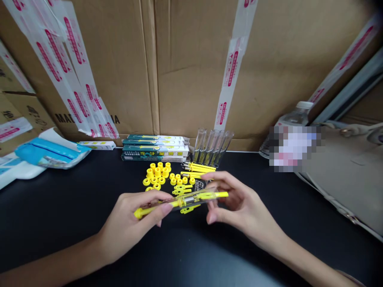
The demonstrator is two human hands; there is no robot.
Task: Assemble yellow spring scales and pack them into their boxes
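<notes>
My left hand is closed around a clear-tubed spring scale, tilted slightly up to the right. A yellow cap shows at its left end, and a silver metal part sits inside the tube. From the right end a yellow strip sticks out. Around that end my right hand is curved, thumb and fingers apart; whether its fingertips touch the tube is hard to make out. Behind the hands lie yellow caps, small yellow rings, flat yellow hook pieces, metal springs and yellow rods with metal ends.
Clear tubes stand upright at the back, beside stacked spring scale boxes. A blue packet lies at left. On the right are a plastic bottle and a beige bag. Large taped cardboard boxes wall off the back.
</notes>
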